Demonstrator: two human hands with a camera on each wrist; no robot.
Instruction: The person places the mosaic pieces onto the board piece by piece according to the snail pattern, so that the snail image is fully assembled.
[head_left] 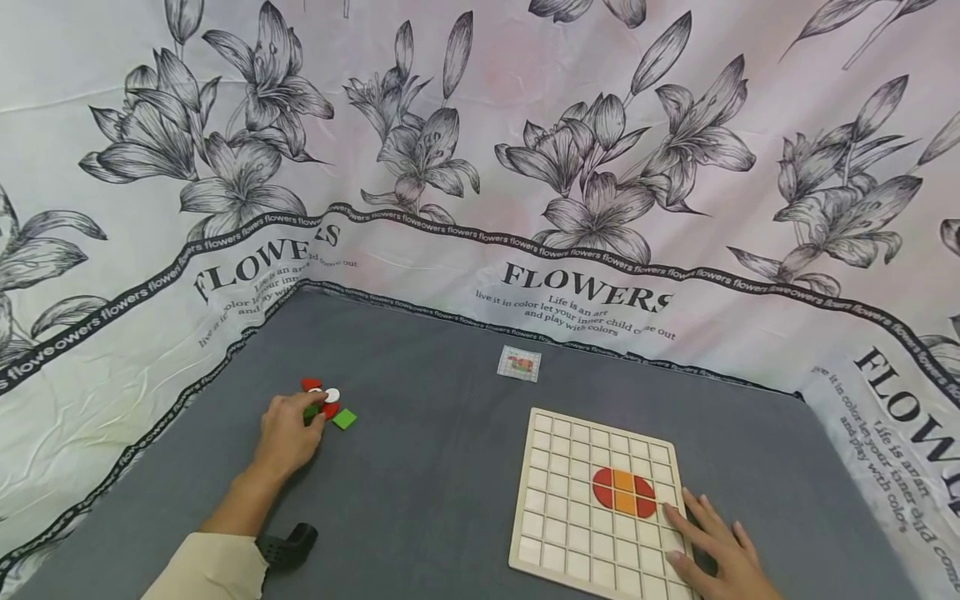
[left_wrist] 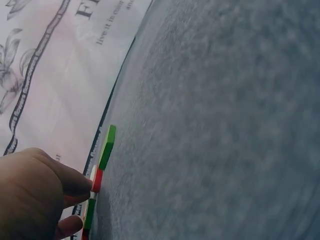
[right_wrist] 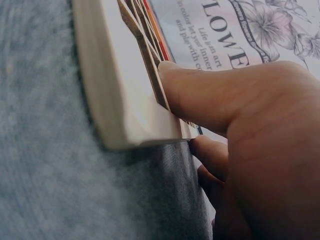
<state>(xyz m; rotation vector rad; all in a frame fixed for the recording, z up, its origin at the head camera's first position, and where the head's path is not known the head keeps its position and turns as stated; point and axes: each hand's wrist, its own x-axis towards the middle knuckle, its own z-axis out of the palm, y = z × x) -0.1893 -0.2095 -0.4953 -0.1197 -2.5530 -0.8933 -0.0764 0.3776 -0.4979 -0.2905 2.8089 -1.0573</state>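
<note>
My left hand [head_left: 288, 433] reaches into a small group of flat pieces at the left, its thumb and index finger apart at the pieces. Among them are a white round piece [head_left: 332, 395], a red piece [head_left: 330, 409] and a green square [head_left: 345, 419]. In the left wrist view, a fingertip is right at the red piece [left_wrist: 97, 181], below a green piece [left_wrist: 107, 147]. My right hand [head_left: 716, 546] rests at the right edge of a wooden grid board [head_left: 555, 508], fingers spread, thumb on its rim. Red and orange pieces [head_left: 624, 492] form a rounded shape on the board.
A small picture card [head_left: 519, 364] with a coloured grid design lies at the back of the grey tabletop [head_left: 420, 433]. Flower-printed cloth [head_left: 465, 167] stands behind and along the sides. A black strap-like device [head_left: 288, 546] is at the left wrist.
</note>
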